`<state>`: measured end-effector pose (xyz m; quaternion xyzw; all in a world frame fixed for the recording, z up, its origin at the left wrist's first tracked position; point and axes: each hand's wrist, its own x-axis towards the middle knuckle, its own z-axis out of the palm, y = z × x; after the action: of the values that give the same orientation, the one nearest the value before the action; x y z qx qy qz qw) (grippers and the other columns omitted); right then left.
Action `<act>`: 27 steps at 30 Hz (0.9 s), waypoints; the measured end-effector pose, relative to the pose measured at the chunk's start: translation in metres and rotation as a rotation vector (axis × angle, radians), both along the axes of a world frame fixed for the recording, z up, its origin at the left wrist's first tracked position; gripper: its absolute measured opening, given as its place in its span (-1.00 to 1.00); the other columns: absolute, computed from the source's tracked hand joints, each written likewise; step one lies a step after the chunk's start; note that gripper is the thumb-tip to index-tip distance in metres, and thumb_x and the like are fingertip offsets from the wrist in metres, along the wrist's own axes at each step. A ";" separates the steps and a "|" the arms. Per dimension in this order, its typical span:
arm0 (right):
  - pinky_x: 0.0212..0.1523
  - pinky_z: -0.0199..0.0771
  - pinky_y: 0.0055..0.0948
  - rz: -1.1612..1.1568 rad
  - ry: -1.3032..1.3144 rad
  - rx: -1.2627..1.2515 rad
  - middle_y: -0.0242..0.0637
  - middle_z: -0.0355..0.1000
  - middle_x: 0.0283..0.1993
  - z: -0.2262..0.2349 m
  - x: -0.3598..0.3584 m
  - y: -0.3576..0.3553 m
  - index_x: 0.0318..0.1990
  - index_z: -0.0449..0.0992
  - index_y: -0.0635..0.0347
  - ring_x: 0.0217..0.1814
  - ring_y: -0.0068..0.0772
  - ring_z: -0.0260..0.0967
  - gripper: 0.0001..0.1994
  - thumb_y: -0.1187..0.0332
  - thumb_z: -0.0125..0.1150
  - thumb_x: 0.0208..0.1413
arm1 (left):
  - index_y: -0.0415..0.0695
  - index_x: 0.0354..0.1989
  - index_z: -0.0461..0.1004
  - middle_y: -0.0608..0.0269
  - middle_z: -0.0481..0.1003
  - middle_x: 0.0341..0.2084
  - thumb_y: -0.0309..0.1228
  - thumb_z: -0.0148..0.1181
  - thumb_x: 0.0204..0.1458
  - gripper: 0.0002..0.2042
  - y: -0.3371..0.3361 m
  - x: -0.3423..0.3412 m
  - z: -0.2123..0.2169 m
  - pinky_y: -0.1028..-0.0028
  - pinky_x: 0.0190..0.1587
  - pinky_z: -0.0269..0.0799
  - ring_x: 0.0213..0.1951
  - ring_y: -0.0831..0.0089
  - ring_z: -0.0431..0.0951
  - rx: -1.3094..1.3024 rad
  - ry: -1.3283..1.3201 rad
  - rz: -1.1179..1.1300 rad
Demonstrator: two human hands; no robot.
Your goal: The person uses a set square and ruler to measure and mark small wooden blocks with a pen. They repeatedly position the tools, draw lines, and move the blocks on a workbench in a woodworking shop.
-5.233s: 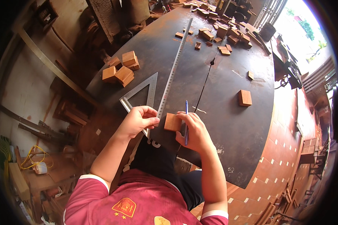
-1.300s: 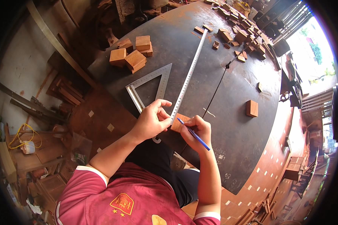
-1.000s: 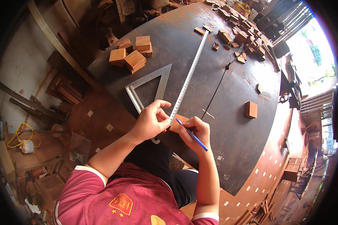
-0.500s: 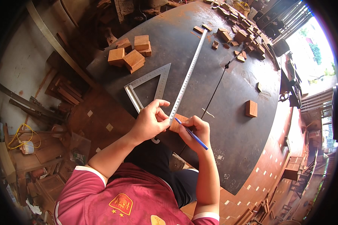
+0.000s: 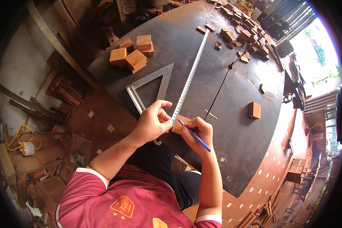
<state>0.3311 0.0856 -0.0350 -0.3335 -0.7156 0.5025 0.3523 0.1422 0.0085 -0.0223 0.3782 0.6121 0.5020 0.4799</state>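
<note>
Wooden block (image 5: 177, 124), small and reddish, lies at the near edge of the dark round metal table (image 5: 231, 152), mostly hidden under the two hands. The left hand (image 5: 152, 122) is curled down over the near end of a long steel ruler (image 5: 190, 76), pinning it across the block, and the ruler runs away up the table toward the far scraps. The right hand (image 5: 197, 133) grips a blue pen (image 5: 194, 135) with its tip set against the block right beside the ruler's edge, so the marking looks to be under way; whether any line is already drawn cannot be told, since the fingers cover the face of the block. A metal triangle square (image 5: 150, 86) lies flat just left of the ruler, untouched. A cluster of similar blocks (image 5: 132, 53) sits well apart at the far left, one lone block (image 5: 254, 110) lies to the right, and many small offcuts (image 5: 239, 36) are scattered at the far rim. None of these shows a visible mark, so most of the pieces seem yet to be handled.
</note>
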 end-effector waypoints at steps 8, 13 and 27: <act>-0.50 0.36 -0.59 -0.001 0.016 -0.009 -0.39 0.47 -0.57 0.000 -0.001 -0.001 -0.47 0.45 0.28 -0.48 -0.77 0.39 -0.79 0.55 0.43 0.04 | -0.33 0.24 0.32 0.25 0.59 -0.39 -0.64 0.30 0.13 -0.51 0.000 0.000 -0.003 0.60 -0.37 0.58 -0.43 0.63 0.60 0.006 -0.004 0.002; -0.50 0.36 -0.59 -0.006 0.019 0.000 -0.39 0.47 -0.57 -0.001 -0.001 -0.001 -0.47 0.45 0.27 -0.48 -0.77 0.39 -0.80 0.55 0.43 0.04 | -0.33 0.24 0.32 0.25 0.60 -0.39 -0.64 0.30 0.13 -0.52 -0.001 0.000 -0.001 0.60 -0.37 0.57 -0.43 0.64 0.60 0.000 0.004 0.004; -0.42 0.34 -0.59 0.004 -0.011 -0.002 -0.39 0.48 -0.50 0.002 0.000 -0.001 -0.44 0.48 0.33 -0.45 -0.74 0.32 -0.86 0.61 0.38 0.02 | -0.32 0.24 0.32 0.26 0.59 -0.41 -0.65 0.29 0.12 -0.51 -0.001 0.000 -0.003 0.60 -0.37 0.57 -0.44 0.64 0.59 0.019 -0.007 0.007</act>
<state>0.3308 0.0842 -0.0326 -0.3353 -0.7176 0.5021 0.3471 0.1425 0.0077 -0.0252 0.3787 0.6070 0.5106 0.4769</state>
